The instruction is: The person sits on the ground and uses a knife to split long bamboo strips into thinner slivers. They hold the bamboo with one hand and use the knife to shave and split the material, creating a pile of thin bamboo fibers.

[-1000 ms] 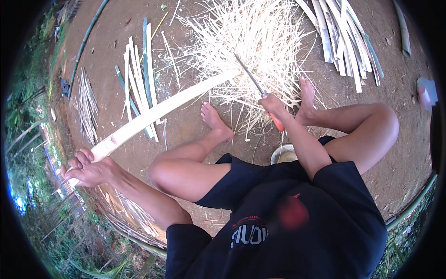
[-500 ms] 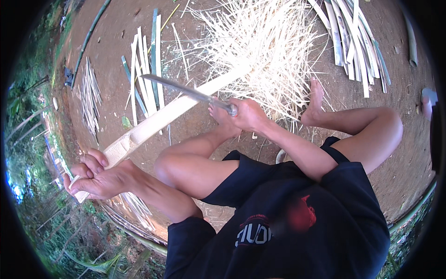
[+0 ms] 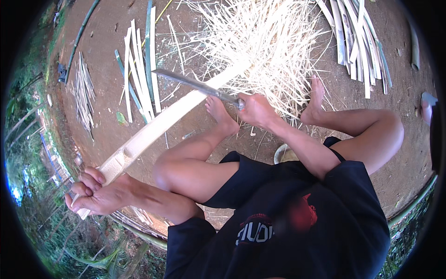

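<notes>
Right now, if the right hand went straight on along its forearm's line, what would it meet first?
Probably the pale bamboo strip, whose length crosses the right hand's line behind the knife; depth is unclear, so it might pass above.

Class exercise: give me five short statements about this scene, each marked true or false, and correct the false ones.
1. The left hand grips a long, flat, pale bamboo strip. True.
2. The right hand is empty. False: it holds a long-bladed grey metal knife.
3. In this view, the knife's blade crosses the strip. True.
4. The person wears shoes. False: both feet are bare.
5. A heap of thin, pale shavings lies in front of the person. True.
</notes>
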`<state>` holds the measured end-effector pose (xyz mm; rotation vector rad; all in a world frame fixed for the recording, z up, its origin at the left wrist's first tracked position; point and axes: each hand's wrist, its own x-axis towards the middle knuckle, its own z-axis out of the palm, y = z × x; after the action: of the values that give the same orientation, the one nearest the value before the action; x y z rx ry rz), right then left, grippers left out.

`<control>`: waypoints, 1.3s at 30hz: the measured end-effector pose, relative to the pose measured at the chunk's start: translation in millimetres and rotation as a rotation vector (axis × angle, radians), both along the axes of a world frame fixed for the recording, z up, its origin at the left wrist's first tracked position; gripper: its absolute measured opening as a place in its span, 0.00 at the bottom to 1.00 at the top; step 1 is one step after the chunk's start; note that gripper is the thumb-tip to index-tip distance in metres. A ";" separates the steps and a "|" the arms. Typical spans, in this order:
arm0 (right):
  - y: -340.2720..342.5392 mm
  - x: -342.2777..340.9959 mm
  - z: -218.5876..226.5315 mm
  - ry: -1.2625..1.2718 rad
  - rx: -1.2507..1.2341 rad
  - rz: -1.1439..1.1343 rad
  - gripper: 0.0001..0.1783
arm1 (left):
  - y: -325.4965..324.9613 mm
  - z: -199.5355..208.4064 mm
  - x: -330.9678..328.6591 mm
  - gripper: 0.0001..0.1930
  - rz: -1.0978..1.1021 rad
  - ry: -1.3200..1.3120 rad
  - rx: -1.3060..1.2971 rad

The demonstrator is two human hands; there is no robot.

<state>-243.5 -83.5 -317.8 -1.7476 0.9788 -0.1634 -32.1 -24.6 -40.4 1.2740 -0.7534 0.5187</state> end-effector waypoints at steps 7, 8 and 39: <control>-30.1 -9.6 -70.6 0.260 0.097 -0.039 0.12 | 1.2 -4.5 15.3 0.15 -0.019 0.060 -0.010; -30.9 -6.2 -73.9 0.263 0.070 -0.036 0.12 | 4.5 0.0 15.8 0.15 0.009 0.058 -0.012; -75.9 -48.6 -211.6 0.498 0.179 -0.115 0.24 | 11.5 -10.8 59.9 0.09 0.011 0.172 0.014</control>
<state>-292.1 -159.4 -529.4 -1.5967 1.4061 0.2938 27.8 -13.1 -51.2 1.3181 -0.6065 0.4075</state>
